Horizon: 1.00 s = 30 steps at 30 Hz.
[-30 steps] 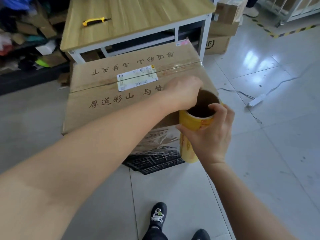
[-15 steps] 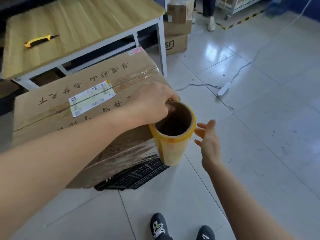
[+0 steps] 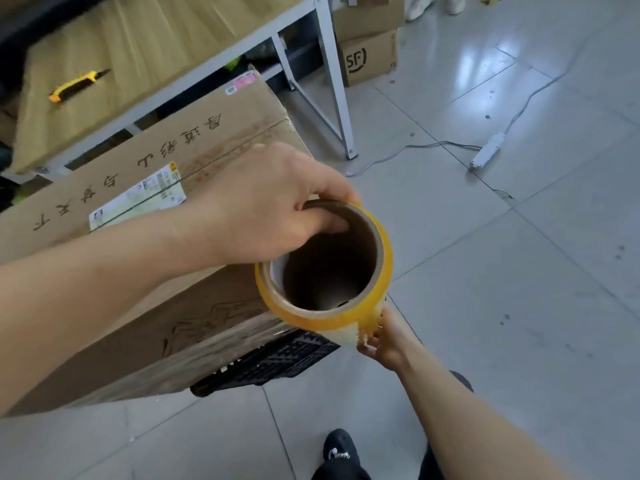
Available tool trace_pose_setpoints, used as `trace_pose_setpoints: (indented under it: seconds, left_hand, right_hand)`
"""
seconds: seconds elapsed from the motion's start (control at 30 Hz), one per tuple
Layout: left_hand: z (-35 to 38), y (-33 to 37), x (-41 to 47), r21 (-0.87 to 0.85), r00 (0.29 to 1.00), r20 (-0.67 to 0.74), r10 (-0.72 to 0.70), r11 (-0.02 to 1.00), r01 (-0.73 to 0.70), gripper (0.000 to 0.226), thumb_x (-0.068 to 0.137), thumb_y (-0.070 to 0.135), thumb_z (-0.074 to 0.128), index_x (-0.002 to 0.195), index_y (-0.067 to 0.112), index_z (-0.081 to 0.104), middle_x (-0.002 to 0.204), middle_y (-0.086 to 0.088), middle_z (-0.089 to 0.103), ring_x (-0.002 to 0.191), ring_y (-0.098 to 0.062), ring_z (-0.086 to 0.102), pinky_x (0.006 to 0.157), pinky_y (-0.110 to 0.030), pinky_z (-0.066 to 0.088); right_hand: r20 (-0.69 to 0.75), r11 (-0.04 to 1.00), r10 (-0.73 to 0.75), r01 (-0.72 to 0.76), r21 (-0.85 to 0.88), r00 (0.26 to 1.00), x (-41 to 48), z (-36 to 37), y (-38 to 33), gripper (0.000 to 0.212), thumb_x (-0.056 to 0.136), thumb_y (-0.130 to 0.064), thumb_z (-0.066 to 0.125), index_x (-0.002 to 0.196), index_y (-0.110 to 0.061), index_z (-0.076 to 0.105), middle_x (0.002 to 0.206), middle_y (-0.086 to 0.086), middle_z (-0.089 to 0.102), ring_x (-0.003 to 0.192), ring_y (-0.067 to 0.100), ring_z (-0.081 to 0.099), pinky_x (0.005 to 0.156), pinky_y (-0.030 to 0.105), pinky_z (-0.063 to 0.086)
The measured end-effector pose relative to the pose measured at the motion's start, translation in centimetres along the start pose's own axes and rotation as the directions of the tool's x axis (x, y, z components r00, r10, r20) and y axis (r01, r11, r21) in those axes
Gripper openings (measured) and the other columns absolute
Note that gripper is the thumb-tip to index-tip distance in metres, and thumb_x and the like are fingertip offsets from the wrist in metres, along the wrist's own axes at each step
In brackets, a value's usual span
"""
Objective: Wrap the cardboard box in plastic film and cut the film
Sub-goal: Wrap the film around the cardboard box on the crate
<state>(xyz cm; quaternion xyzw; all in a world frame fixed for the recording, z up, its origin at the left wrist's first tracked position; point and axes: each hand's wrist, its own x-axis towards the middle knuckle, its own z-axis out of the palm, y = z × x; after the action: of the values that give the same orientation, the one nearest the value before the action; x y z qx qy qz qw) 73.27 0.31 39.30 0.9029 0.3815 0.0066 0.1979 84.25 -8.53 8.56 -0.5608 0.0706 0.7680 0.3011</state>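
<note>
The left hand (image 3: 273, 206) clutched the top rim of the film roll (image 3: 322, 318), with fingers hooked inside its brown core and the rest of the hand over the outside edge. The right hand (image 3: 386, 337) held the roll lower down on its near side, fingers curled against the yellowish film, though the roll hid part of that hand. The roll stood just beside the near right corner of the cardboard box (image 3: 145, 317), open end tilted up toward the camera. Stretched film (image 3: 225, 342) lay in a crinkled band across the lower part of the box's near face, running to the roll. The box, bearing a white shipping label (image 3: 138, 199) on top, sat on a black crate (image 3: 273, 363) on the tiled floor (image 3: 519, 306). Beyond it stood a wooden tabletop (image 3: 145, 43) with a yellow utility knife (image 3: 74, 86) lying on it. Far right, an SF-marked carton (image 3: 370, 60) rested on the floor, and a white power strip (image 3: 486, 154) lay well apart to the right.
</note>
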Motion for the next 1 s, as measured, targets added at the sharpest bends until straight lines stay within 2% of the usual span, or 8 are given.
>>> trace_pose_setpoints:
  seconds: [0.27,0.37,0.47,0.57,0.7,0.83,0.9,1.0]
  left_hand:
    - [-1.5,0.2,2.3,0.028,0.991,0.091,0.093,0.995,-0.096,0.031,0.082,0.028,0.058,0.109,0.024,0.074,0.097,0.007,0.076,0.091,-0.01,0.07,0.079,-0.039,0.057]
    - [-1.8,0.7,2.8,0.137,0.964,0.106,0.242,0.957,-0.256,0.037,0.085,0.031,0.047,0.111,0.022,0.073,0.096,0.0,0.076,0.09,-0.021,0.071,0.074,-0.045,0.057]
    - [-1.8,1.1,3.4,0.23,0.913,0.126,0.387,0.884,-0.407,0.036,0.088,0.025,0.047,0.112,0.016,0.072,0.091,-0.005,0.076,0.085,-0.029,0.071,0.068,-0.047,0.057]
    - [-1.6,1.8,4.0,0.284,0.878,0.134,0.46,0.831,-0.479,0.032,0.089,0.018,0.049,0.109,0.011,0.072,0.084,-0.007,0.075,0.075,-0.03,0.069,0.059,-0.046,0.056]
    - [-1.8,3.5,5.1,0.306,0.84,0.172,0.514,0.783,-0.542,0.031,0.09,0.019,0.048,0.106,0.011,0.073,0.084,-0.006,0.074,0.073,-0.031,0.067,0.058,-0.042,0.055]
    - [-2.2,4.5,6.6,0.335,0.939,0.289,0.189,0.898,-0.284,0.072,0.079,0.058,0.012,0.113,0.029,0.069,0.1,0.006,0.072,0.092,-0.021,0.065,0.075,-0.032,0.047]
    - [-2.2,4.7,7.1,0.333,0.949,0.281,0.14,0.914,-0.234,0.084,0.073,0.066,0.003,0.112,0.033,0.07,0.102,0.008,0.072,0.095,-0.019,0.064,0.08,-0.035,0.05]
    - [-2.3,5.1,7.4,0.333,0.966,0.257,-0.027,0.941,-0.062,0.093,0.051,0.067,0.001,0.11,0.04,0.068,0.106,0.011,0.07,0.102,-0.013,0.061,0.09,-0.034,0.046]
  right_hand:
    - [0.004,0.972,0.006,-0.006,0.236,1.0,-0.2,-1.3,-1.0,0.041,0.08,-0.049,0.068,0.093,-0.011,0.059,0.074,0.006,0.048,0.06,0.018,0.045,0.064,0.037,0.052]
    - [0.018,0.932,-0.008,0.001,0.361,1.0,-0.2,-1.9,-1.1,0.054,0.082,-0.042,0.068,0.12,-0.005,0.058,0.093,0.01,0.056,0.079,0.023,0.054,0.082,0.045,0.05]
    - [0.019,0.9,-0.026,0.015,0.435,0.999,-1.0,-2.0,-1.6,0.056,0.083,-0.037,0.065,0.127,-0.003,0.054,0.105,0.013,0.057,0.102,0.028,0.055,0.078,0.046,0.049]
    - [0.015,0.881,-0.044,0.031,0.472,0.999,-1.1,-2.5,-1.9,0.055,0.084,-0.036,0.063,0.127,-0.003,0.054,0.107,0.013,0.059,0.107,0.031,0.056,0.074,0.048,0.051]
    - [0.015,0.833,-0.088,0.065,0.55,0.996,-0.8,-3.1,-2.5,0.06,0.081,-0.036,0.065,0.13,-0.003,0.052,0.11,0.014,0.058,0.101,0.031,0.058,0.097,0.052,0.046]
    - [-0.009,0.76,-0.116,0.095,0.643,0.993,-0.6,-3.3,-3.7,0.055,0.082,-0.035,0.064,0.125,-0.003,0.052,0.078,0.008,0.052,0.07,0.023,0.057,0.103,0.049,0.043]
    - [-0.013,0.746,-0.125,0.102,0.658,0.992,-0.5,-3.3,-4.2,0.048,0.083,-0.035,0.063,0.119,-0.005,0.052,0.074,0.006,0.049,0.057,0.019,0.056,0.101,0.047,0.046]
    - [-0.002,0.719,-0.164,0.121,0.684,0.986,-0.5,-2.9,-5.1,0.037,0.084,-0.033,0.062,0.105,-0.005,0.053,0.075,0.007,0.048,0.063,0.022,0.059,0.09,0.046,0.052]
